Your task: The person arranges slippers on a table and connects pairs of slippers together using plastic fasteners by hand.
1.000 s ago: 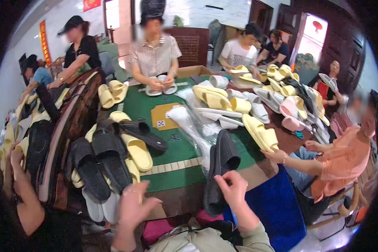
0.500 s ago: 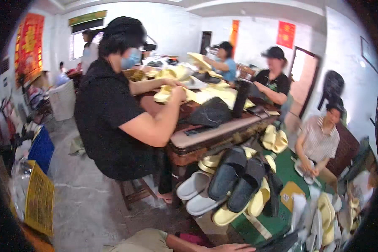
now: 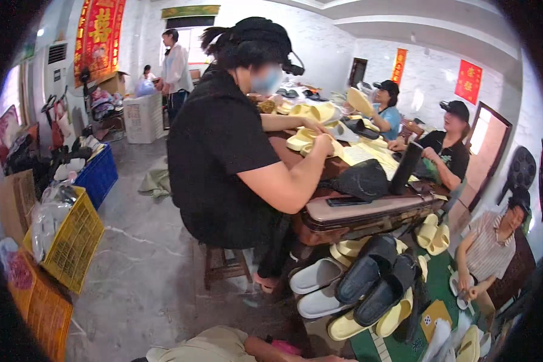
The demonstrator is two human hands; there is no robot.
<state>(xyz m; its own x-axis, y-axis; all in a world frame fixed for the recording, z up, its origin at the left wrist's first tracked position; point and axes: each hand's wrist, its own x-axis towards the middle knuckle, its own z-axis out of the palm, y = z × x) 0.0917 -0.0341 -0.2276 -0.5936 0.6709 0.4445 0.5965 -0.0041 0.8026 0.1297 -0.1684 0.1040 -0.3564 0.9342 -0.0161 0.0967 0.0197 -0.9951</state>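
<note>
Along the lower edge, a forearm reaches rightward out of beige cloth; I take it as my left arm. Only the top of my left hand [image 3: 332,359] shows, cut off by the edge, so its fingers and anything in them are hidden. A bright pink item [image 3: 286,347] lies beside this forearm. Nearest beyond it are grey slippers [image 3: 317,289], black slippers [image 3: 368,283] and pale yellow slippers [image 3: 398,314], piled together. My right hand is out of view.
A person in black sits on a wooden stool [image 3: 223,265] at a brown table [image 3: 344,211], handling yellow slippers. Others sit at the table's far side and at the right. Yellow [image 3: 72,241], blue [image 3: 99,175] and orange crates [image 3: 42,308] stand left. Green mat [image 3: 368,347] lies front right.
The view has swung left, so the room shifts rightward in it. My left hand has sunk toward the lower edge, and its fingers, seen before, are now cut off.
</note>
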